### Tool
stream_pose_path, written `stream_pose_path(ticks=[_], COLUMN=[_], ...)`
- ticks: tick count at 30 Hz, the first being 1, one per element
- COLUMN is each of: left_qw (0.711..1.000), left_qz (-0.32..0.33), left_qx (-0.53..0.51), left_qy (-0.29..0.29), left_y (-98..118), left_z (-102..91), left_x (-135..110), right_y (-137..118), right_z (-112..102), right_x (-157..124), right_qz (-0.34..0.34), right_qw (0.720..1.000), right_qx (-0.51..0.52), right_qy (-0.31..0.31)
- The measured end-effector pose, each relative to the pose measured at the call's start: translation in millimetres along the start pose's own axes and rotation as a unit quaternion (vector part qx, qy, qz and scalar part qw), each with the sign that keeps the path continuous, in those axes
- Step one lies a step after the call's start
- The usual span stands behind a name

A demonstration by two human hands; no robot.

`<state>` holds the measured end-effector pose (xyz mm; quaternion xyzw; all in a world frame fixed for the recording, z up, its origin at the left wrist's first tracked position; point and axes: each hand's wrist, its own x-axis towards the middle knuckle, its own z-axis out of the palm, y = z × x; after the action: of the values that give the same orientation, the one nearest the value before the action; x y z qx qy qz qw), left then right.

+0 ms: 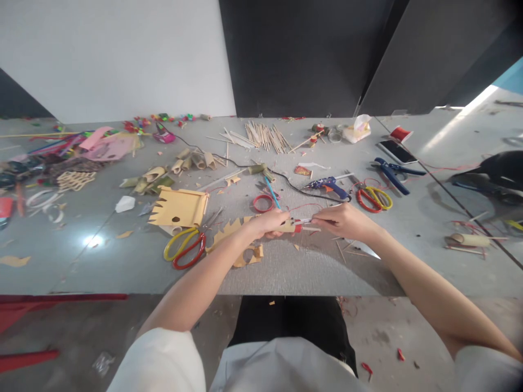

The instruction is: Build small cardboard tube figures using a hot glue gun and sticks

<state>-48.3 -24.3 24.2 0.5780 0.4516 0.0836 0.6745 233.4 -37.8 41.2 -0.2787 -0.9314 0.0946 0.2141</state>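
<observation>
Near the front middle of the table, my left hand point(273, 222) is closed around a short bamboo tube point(289, 226) with a red band at its right end. My right hand point(342, 220) pinches a slim silver tool point(304, 221), whose tip meets the tube's upper side; its exact kind is hard to make out. Below the left wrist lies a cut piece of tan card point(247, 256). A red ring of tape point(263, 203) and a blue stick point(272, 191) are just beyond the left hand. Thin red string point(305, 206) runs behind both hands.
Red-and-yellow scissors point(188, 247) lie left, another pair point(373, 198) right. Behind are a blue glue gun point(333, 186) with its black cord, blue pliers point(392, 173), a phone point(397, 151), wooden sticks point(267, 136) and bamboo pieces point(153, 177). A notched yellow card point(180, 207) lies left.
</observation>
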Motion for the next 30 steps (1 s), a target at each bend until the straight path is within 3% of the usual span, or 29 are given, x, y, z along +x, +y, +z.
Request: stream_pose_path(ticks=[13,20,26,30], left_qw=[1.000,0.998,0.998,0.995], left_qz=[-0.004,-0.015,0.000,0.031], left_qx=[-0.006,-0.053,-0.059,-0.077], left_qy=[0.013,0.012,0.035,0.063], left_y=[0.0,0.9,5.0,4.5], left_z=[1.4,0.4,0.2,5.9], left_x=[0.9,3.0,-2.9,0.5], right_y=[-5.4,-17.0,-6.7,-2.3], right_z=[3.0,22.4,4.3,9.9], right_x=[0.7,4.4,-1.0,-0.2], right_qz=[-0.005,-0.108,-0.043,0.006], right_qw=[0.999,0.990,0.998,0.996], right_qx=[-0.044,-0.094,-0.040,0.033], right_qy=[0.007,-0.014,-0.003,0.081])
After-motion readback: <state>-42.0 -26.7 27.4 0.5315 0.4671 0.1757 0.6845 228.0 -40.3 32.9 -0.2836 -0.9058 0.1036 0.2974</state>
